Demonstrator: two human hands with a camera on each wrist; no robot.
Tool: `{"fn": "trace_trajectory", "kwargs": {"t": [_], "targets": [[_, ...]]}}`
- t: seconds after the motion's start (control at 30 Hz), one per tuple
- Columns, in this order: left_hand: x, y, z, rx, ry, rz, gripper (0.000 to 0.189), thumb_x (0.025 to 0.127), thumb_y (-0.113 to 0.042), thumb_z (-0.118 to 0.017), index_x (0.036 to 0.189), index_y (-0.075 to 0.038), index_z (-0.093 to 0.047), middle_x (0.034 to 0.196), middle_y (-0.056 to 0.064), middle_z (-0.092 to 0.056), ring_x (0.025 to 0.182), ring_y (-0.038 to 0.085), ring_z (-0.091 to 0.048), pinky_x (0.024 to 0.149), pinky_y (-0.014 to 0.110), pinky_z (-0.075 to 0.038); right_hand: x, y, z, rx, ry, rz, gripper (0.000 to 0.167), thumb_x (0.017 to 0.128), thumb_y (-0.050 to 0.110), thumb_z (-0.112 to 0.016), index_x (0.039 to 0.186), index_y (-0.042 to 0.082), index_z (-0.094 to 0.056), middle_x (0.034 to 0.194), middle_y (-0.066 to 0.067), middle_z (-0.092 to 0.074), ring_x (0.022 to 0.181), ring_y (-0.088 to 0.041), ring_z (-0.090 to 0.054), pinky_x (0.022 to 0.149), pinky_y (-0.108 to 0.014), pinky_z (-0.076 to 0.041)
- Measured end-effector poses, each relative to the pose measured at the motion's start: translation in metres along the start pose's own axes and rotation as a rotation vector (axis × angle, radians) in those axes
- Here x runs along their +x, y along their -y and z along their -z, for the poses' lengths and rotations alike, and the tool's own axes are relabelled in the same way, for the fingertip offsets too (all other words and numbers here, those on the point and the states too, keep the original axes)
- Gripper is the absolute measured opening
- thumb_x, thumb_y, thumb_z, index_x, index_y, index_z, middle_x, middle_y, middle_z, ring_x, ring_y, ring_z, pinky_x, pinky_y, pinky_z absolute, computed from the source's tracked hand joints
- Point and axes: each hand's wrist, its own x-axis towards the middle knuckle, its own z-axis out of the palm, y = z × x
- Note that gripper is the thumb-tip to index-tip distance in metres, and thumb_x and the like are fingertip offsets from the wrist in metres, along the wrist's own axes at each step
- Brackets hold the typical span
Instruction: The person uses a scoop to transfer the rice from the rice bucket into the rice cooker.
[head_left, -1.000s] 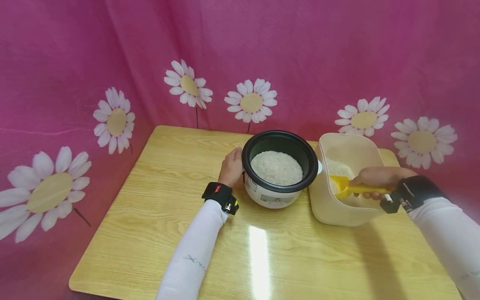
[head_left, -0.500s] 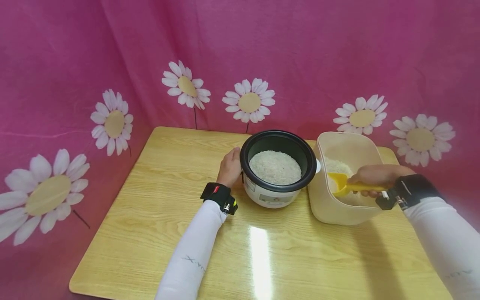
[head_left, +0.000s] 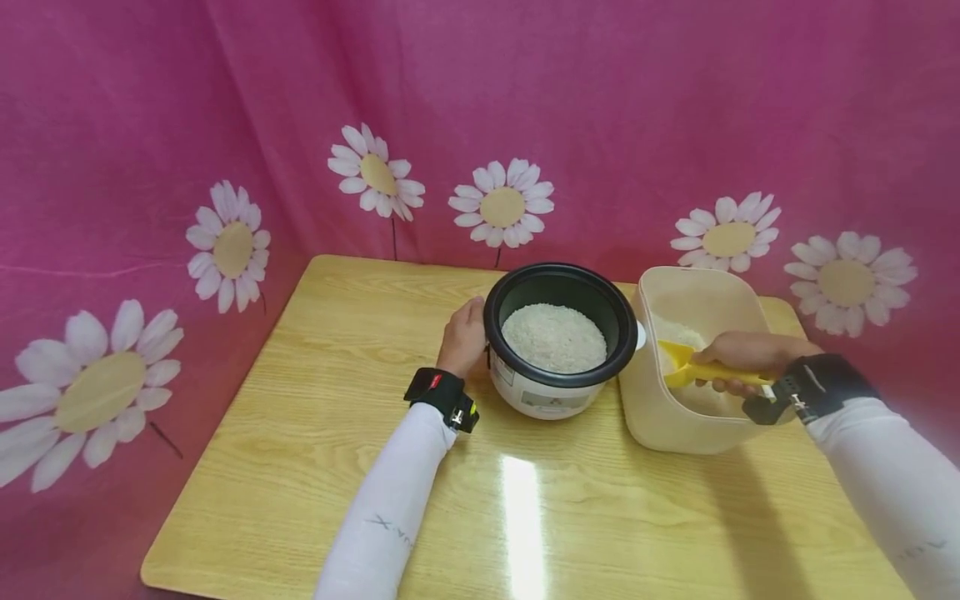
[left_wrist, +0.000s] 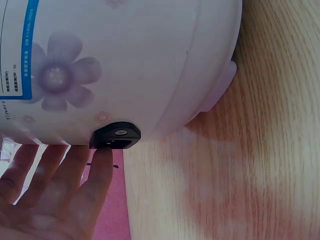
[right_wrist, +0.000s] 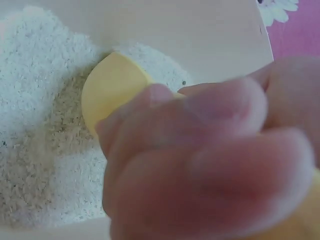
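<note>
Beside the rice cooker [head_left: 549,402], my left hand [head_left: 461,337] rests on its left side. In the left wrist view the fingers [left_wrist: 75,172] are fairly straight, their tips at the white wall near the black power socket [left_wrist: 116,135]. A heap of rice [head_left: 555,337] lies in the cooker's dark inner pot [head_left: 592,296]. My right hand [head_left: 750,354] grips the handle of a yellow scoop [head_left: 681,373] inside the cream rice bin [head_left: 667,429]. Fingers cover much of the scoop in the right wrist view, where its yellow back [right_wrist: 112,87] shows against the bin's rice [right_wrist: 45,115].
Cooker and bin stand side by side on a wooden table [head_left: 330,467], toward its back right. A pink curtain [head_left: 600,100] with printed daisies hangs behind and to the left. A white side handle [head_left: 641,335] of the cooker points at the bin.
My right hand and wrist have shifted slightly left with the scoop, which stays low in the bin. The left hand keeps its place on the cooker.
</note>
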Motion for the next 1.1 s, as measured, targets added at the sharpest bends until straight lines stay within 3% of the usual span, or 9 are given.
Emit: {"fn": "trace_trajectory", "kwargs": {"t": [0.27,0.53,0.63,0.83,1.1], "targets": [[0.001,-0.003,-0.002,0.003,0.002,-0.012,0.051,0.112,-0.047,-0.028,0.137,-0.015,-0.061,0.129,0.009,-0.066,0.133,0.026,-0.057,0.118,0.050,-0.043,-0.004,0.004,0.007,0.017,-0.006,-0.009,0.036,0.109,0.030,-0.036,0.105,0.001,-0.056,0.067,0.006,-0.052,0.047,-0.002,-0.047,0.049,-0.017,-0.045],[0.002,-0.005,-0.002,0.041,-0.012,-0.060,0.050,0.112,-0.047,-0.027,0.115,-0.012,-0.063,0.102,0.009,-0.060,0.108,0.025,-0.058,0.097,0.043,-0.046,-0.004,-0.004,0.014,0.015,-0.015,-0.006,0.037,0.109,0.032,-0.039,0.110,-0.001,-0.056,0.069,0.005,-0.053,0.049,-0.003,-0.048,0.051,-0.017,-0.046],[0.002,-0.005,-0.001,0.052,-0.025,-0.079,0.050,0.113,-0.045,-0.026,0.111,-0.010,-0.063,0.100,0.009,-0.059,0.105,0.024,-0.057,0.095,0.041,-0.044,-0.002,-0.006,0.013,0.040,-0.023,-0.008,0.037,0.109,0.033,-0.040,0.111,-0.001,-0.056,0.068,0.006,-0.054,0.050,-0.004,-0.048,0.051,-0.018,-0.045],[0.001,-0.003,-0.002,0.027,-0.014,-0.055,0.049,0.112,-0.046,-0.027,0.112,-0.012,-0.062,0.101,0.008,-0.059,0.103,0.023,-0.056,0.091,0.039,-0.042,0.002,-0.010,0.010,0.105,0.003,-0.013,0.035,0.110,0.031,-0.039,0.111,0.001,-0.055,0.069,0.006,-0.053,0.050,-0.002,-0.048,0.051,-0.016,-0.044],[0.000,-0.001,-0.003,0.007,-0.013,-0.032,0.048,0.113,-0.046,-0.026,0.112,-0.014,-0.062,0.101,0.006,-0.059,0.103,0.022,-0.055,0.090,0.038,-0.043,0.004,-0.009,0.010,0.104,-0.009,-0.024,0.037,0.109,0.032,-0.040,0.114,-0.002,-0.055,0.068,0.006,-0.054,0.049,-0.002,-0.048,0.051,-0.016,-0.045]]}}
